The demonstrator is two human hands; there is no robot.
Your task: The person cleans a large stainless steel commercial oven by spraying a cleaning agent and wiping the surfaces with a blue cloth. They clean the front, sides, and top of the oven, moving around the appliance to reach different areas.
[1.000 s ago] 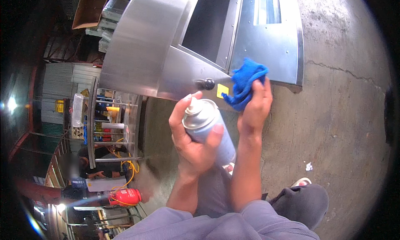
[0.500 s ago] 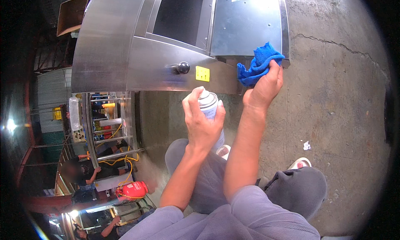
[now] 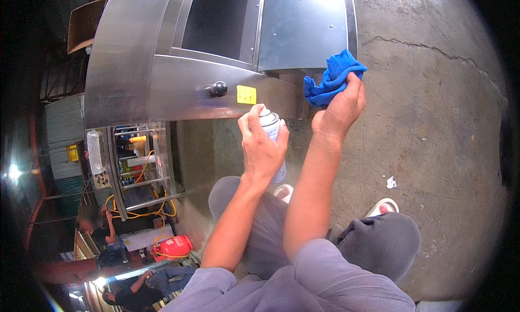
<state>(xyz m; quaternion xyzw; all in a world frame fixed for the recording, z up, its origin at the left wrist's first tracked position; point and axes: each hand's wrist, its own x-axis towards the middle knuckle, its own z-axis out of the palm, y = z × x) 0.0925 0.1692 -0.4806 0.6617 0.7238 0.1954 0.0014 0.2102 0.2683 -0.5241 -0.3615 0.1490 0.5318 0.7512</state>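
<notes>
My left hand is wrapped round a white spray can, with a finger on its top nozzle. The can stands nearly upright just below the edge of a stainless steel cabinet. My right hand grips a blue cloth, bunched up, close to the cabinet's lower right corner. A black round knob and a yellow sticker are on the steel face above my left hand. The can's lower part is partly hidden by my fingers.
Concrete floor with a long crack lies to the right, with a white scrap on it. To the left are a metal rack, a yellow hose, a red tank and two people at work.
The cabinet has shifted left in the view. My left hand with the can is slightly higher, and my right hand with the cloth has moved a little left and up.
</notes>
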